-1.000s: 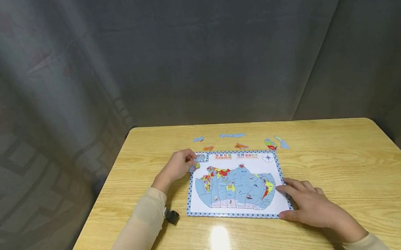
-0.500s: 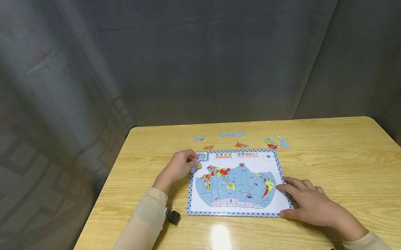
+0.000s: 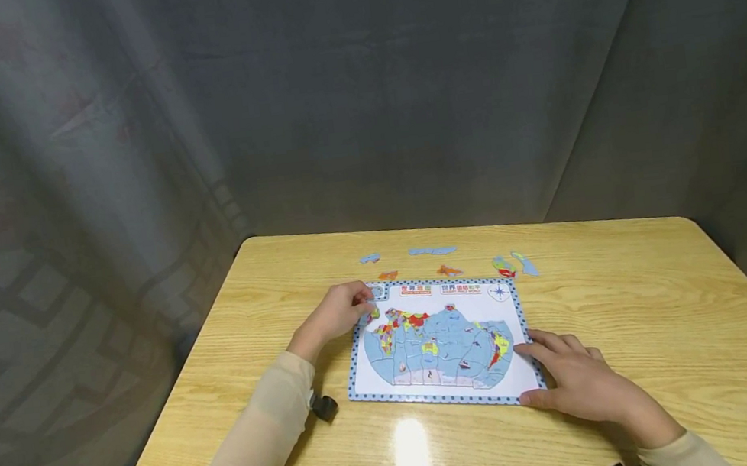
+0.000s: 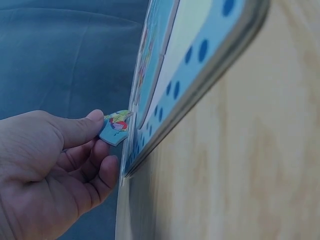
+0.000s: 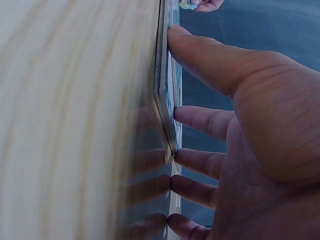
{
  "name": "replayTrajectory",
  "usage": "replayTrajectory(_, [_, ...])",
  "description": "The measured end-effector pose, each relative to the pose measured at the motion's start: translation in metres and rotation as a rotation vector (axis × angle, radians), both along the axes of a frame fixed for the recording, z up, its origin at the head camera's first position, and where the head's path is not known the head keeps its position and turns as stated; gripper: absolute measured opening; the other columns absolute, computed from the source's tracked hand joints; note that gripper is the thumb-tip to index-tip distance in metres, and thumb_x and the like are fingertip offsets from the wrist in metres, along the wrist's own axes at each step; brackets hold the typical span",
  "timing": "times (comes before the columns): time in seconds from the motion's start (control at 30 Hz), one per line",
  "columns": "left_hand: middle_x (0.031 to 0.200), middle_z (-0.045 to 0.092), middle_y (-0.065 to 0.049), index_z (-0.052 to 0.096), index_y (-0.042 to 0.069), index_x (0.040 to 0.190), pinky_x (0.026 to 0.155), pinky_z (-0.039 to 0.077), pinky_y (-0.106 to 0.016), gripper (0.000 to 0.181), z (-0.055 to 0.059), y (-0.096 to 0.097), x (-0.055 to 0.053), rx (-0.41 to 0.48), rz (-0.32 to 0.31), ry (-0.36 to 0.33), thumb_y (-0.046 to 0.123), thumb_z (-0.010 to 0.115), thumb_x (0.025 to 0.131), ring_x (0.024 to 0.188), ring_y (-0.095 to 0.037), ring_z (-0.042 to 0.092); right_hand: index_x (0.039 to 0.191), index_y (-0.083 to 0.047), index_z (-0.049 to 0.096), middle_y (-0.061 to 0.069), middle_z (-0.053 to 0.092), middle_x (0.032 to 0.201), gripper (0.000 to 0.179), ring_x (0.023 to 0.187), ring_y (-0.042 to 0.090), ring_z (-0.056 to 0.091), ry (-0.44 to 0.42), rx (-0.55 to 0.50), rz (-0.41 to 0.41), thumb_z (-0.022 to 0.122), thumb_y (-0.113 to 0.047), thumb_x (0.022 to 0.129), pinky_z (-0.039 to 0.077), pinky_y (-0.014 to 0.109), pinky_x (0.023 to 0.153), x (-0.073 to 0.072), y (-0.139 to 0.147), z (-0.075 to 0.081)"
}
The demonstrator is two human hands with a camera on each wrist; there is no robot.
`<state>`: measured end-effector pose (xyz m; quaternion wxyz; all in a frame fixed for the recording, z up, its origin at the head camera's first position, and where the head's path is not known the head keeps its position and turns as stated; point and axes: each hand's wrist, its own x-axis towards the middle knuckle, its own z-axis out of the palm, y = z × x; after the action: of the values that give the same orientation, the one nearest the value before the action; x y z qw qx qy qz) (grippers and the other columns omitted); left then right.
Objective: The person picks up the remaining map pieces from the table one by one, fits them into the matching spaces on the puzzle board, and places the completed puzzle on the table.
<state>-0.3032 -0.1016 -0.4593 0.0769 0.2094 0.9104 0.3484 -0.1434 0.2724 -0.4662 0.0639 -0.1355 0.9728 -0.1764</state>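
A world map puzzle board with a dotted blue border lies on the table, its lower middle filled with fitted pieces. At its upper left corner my left hand pinches a puzzle piece between thumb and fingers. The piece is blue with yellow, green and red patches, held tilted close over the board's left border. My right hand rests at the board's right edge, thumb on the lower corner and fingers spread. In the right wrist view its fingertips touch the board and the table beyond.
Loose pieces lie behind the board: a long blue piece, a small blue piece, two orange pieces, a red-green piece and a blue strip. A grey curtain hangs behind the wooden table.
My left hand has shifted slightly right with the puzzle piece, over the board's upper left edge. The right hand and the loose pieces stay where they were.
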Motion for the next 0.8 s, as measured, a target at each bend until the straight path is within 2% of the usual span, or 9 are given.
replayTrajectory(0.3, [0.082, 0.061, 0.001, 0.065, 0.014, 0.098, 0.065, 0.049, -0.029, 0.003, -0.002, 0.003, 0.0025, -0.013, -0.018, -0.008, 0.013, 0.066, 0.095, 0.073, -0.015, 0.055, 0.138, -0.016, 0.056, 0.018, 0.039, 0.149, 0.083, 0.125, 0.04, 0.04, 0.008, 0.002, 0.003, 0.067, -0.07, 0.076, 0.035, 0.061, 0.085, -0.0002, 0.0006, -0.0013])
replayTrajectory(0.8, [0.083, 0.06, 0.001, 0.065, 0.013, 0.099, 0.067, 0.048, -0.029, 0.004, -0.0044, 0.0073, 0.0047, -0.029, -0.035, -0.014, 0.015, 0.065, 0.096, 0.075, -0.016, 0.055, 0.138, -0.015, 0.056, 0.019, 0.039, 0.149, 0.082, 0.124, 0.041, 0.04, 0.02, -0.001, 0.01, 0.068, -0.067, 0.077, 0.035, 0.061, 0.084, 0.0003, 0.0002, 0.0011])
